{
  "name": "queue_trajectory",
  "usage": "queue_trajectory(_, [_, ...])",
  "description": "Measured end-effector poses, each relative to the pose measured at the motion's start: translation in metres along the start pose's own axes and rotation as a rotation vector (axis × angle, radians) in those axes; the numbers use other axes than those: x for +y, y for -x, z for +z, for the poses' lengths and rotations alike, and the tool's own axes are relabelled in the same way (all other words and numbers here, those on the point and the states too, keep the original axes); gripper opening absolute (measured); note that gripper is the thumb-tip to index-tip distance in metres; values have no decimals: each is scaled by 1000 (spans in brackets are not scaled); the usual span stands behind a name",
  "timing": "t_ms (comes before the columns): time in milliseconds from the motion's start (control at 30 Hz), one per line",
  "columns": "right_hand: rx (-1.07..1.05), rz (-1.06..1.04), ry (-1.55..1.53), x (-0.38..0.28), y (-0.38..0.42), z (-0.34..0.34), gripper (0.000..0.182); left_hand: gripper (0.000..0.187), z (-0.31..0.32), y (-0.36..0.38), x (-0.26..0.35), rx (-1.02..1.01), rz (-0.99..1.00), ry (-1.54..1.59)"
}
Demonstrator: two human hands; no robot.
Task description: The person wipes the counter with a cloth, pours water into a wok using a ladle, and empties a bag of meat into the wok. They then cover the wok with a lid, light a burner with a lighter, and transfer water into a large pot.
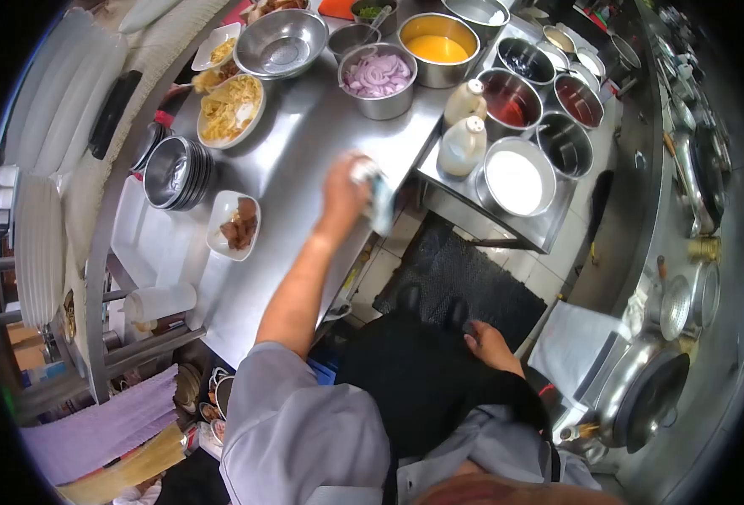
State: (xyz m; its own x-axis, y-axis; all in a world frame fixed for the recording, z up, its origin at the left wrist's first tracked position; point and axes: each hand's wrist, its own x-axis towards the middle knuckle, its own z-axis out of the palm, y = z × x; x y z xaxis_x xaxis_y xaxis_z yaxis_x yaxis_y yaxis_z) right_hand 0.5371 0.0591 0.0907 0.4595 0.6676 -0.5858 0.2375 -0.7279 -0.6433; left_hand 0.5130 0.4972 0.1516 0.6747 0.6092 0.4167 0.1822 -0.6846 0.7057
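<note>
My left hand reaches over the steel counter near its right edge, closed on a white and pale blue cloth. The cloth hangs from its right side, blurred by motion. Beyond the hand stands a steel pot of sliced purple onion. To its left are an oval dish of yellow and white food and a white bowl with brown pieces. My right hand hangs low beside the black apron, loosely open, with nothing visible in it.
Stacked steel bowls stand at the counter's left. The side table holds two bottles, a pot of white liquid and pots of red sauce. A black mat lies on the floor. A lidded pan sits at the right.
</note>
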Motion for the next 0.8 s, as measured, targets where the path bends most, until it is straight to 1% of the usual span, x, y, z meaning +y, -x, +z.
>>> queue_trajectory(33, [21, -12, 42, 1, 4, 2, 45, 37, -13, -15, -21, 101, 20, -26])
queue_trajectory(67, [47, -24, 85, 3, 6, 3, 44, 41, -31, -30, -41, 96, 123, -189])
queue_trajectory(100, [76, -39, 130, 4, 6, 3, 43, 39, -39, -43, -66, 102, 31, -163])
queue_trajectory(133, [48, -17, 153, -1, 9, 0, 43, 39, -36, -46, -106, 61, -116, -344])
queue_trajectory(167, [57, -31, 157, 0, 10, 2, 43, 50, -23, -50, -138, 24, -352, -492])
queue_trajectory(233, [67, -64, 169, 4, 11, 7, 43, 49, -2, -52, -115, 241, -287, -754])
queue_trajectory(300, [38, -97, 201, 9, 6, 15, 43, 47, 23, -53, -121, 236, -119, -540])
queue_trajectory(367, [-7, -123, 191, 12, 9, 24, 43, 44, 43, -35, -68, -42, -197, -416])
queue_trajectory(433, [-32, -153, 146, 13, 7, 24, 42, 41, 64, 17, -34, -45, 79, -341])
queue_trajectory(500, [-26, -175, 138, 15, 7, 17, 42, 41, 46, 53, 12, -161, 88, -269])
queue_trajectory(533, [-24, -182, 128, 17, 11, 15, 42, 44, 36, 74, 26, -189, 70, -321])
queue_trajectory(600, [9, -130, 119, 23, 19, 7, 42, 49, 13, 111, 38, -262, 81, -386])
queue_trajectory(633, [30, -103, 113, 29, 24, 3, 42, 51, 2, 132, 29, -308, 109, -399])
queue_trajectory(667, [46, -117, 74, 42, 27, 3, 43, 53, -1, 138, 24, -349, 142, -411])
queue_trajectory(767, [83, -175, 122, 86, 33, 10, 43, 54, 14, 105, 22, -134, 58, -271])
queue_trajectory(800, [73, -144, 109, 88, 39, 5, 43, 55, 24, 79, 33, -118, 119, -290])
